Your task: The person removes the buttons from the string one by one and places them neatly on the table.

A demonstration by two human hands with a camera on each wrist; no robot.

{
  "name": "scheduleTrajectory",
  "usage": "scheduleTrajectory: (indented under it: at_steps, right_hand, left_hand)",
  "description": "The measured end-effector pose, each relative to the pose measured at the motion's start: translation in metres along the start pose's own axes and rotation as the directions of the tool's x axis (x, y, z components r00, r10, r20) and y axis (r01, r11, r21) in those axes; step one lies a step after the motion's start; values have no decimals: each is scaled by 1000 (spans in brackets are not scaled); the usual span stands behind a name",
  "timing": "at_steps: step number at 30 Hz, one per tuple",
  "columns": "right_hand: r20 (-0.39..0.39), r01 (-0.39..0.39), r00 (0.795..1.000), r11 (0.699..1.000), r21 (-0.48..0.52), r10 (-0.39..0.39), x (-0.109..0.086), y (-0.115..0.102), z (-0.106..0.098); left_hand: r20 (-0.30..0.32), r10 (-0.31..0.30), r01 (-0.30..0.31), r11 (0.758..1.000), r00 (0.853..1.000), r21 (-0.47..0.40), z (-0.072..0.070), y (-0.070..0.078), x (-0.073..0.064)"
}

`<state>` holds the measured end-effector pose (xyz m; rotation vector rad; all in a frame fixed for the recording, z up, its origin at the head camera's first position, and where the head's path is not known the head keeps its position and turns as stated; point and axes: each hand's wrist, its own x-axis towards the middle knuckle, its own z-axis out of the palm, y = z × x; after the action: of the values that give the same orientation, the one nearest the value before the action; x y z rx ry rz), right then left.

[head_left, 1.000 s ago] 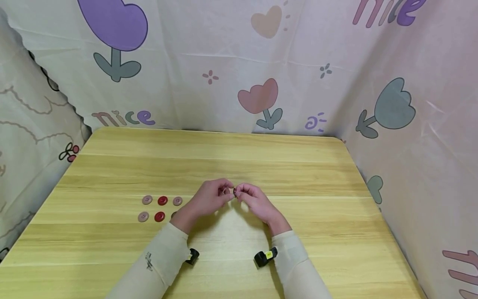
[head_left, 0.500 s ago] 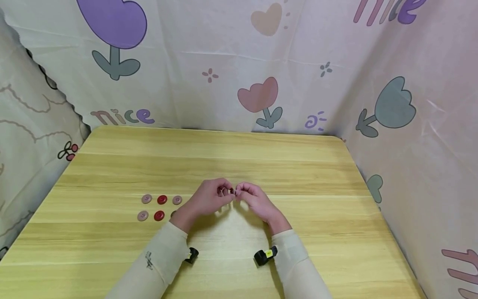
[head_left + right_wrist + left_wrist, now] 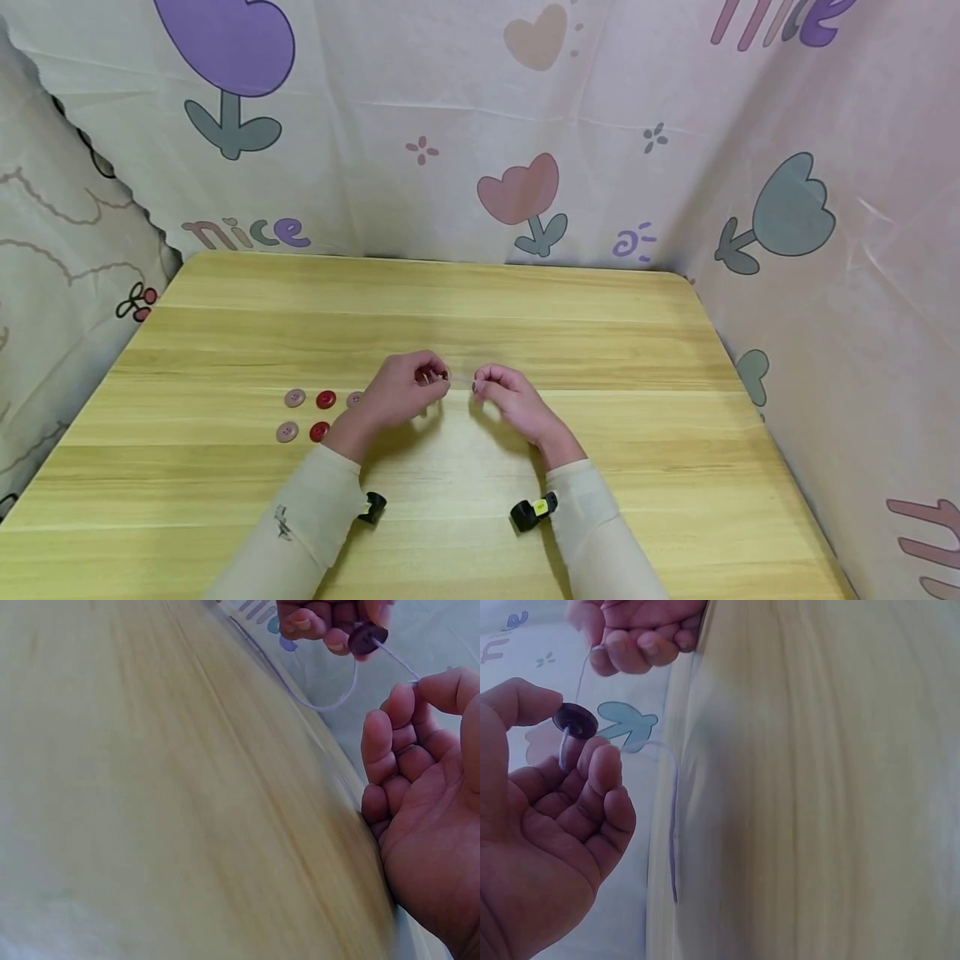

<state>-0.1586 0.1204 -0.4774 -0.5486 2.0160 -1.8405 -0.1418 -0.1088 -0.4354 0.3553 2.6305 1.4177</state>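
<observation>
My left hand (image 3: pixel 401 392) pinches a dark red button (image 3: pixel 576 720) on its edge, between thumb and forefinger, above the table. A thin whitish string (image 3: pixel 395 658) passes through the button. One stretch runs taut from the button to my right hand (image 3: pixel 517 406), whose thumb and forefinger pinch it. The string's other end (image 3: pixel 673 832) curves loosely down beside my left fingers in the left wrist view. A small gap separates the two hands in the head view.
Left of my hands, two rows of buttons lie on the wooden table (image 3: pixel 600 333): pinkish ones (image 3: pixel 295 397) and red ones (image 3: pixel 326 400). My left forearm covers part of them. A patterned cloth (image 3: pixel 360 167) hangs behind the table.
My left hand has drawn away to the left with the button, widening the gap between the hands. The right hand has stayed almost in place. The left forearm now covers more of the button rows.
</observation>
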Motion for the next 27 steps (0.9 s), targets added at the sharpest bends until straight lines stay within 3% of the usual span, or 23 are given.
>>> scheduleTrajectory:
  at_steps: [8,27]
  right_hand:
    - [-8,-25,1000,999,23,25,0,-1,1]
    - [2,-21,1000,1000,15,21,-1,-1,0]
  left_hand:
    - [-64,14,-15,1000,998,-12,-8,-8,-1]
    - [-87,18,-17,1000,996,11,-29,-15,-8]
